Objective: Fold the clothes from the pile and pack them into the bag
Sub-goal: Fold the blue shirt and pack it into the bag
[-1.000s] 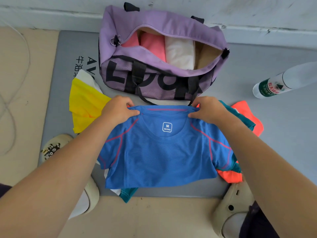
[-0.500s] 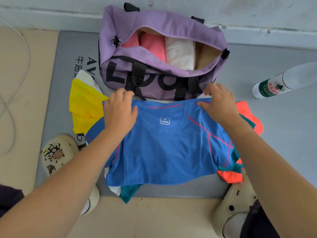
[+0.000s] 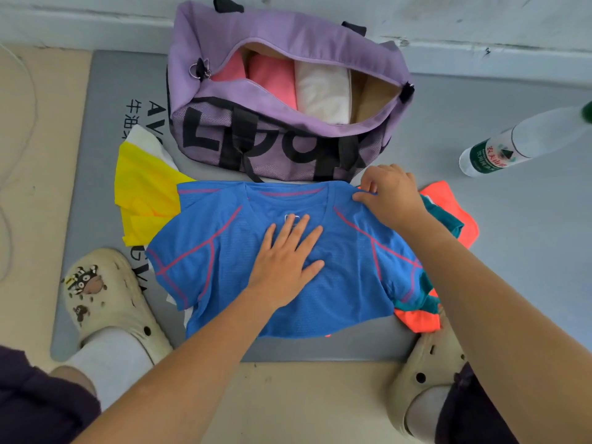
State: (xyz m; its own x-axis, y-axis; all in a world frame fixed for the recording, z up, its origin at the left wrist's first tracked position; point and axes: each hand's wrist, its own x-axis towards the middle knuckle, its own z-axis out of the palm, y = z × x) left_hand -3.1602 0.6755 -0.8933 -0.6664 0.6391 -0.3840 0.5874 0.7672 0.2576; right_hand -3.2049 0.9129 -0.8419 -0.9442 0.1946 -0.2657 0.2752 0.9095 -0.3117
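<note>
- The blue shirt [image 3: 288, 261] lies spread out flat on the grey mat [image 3: 105, 193], just near of the purple bag [image 3: 282, 91], covering most of the remaining pile.
- The left hand [image 3: 288, 261] presses flat on the middle of the shirt, fingers straight and spread; the right hand [image 3: 389, 195] pinches the cloth at the far right shoulder, fingers curled.
- Risk: the shirt rests on loose clothes, not on bare mat. The teal garment [image 3: 448, 222] and orange garment [image 3: 448, 206] poke out at its right edge, so a fold from that side could drag them along or trap them inside.
- Risk: the lumpy layer beneath could leave the fold crooked, and the thin mesh cloth looks likely to slide if the flat palm lifts too soon.
- The yellow garment [image 3: 144, 190] touches the left sleeve and could catch in a fold from that side.
- The bag is unzipped and holds pink clothes [image 3: 272, 81] and a white one [image 3: 320, 91] standing side by side; a gap remains at its right end. A bulky fold may not fit there, and pushing it in could tip the others.
- A bottle [image 3: 519, 142] lies on the floor well to the right, and a knock could set it rolling.
</note>
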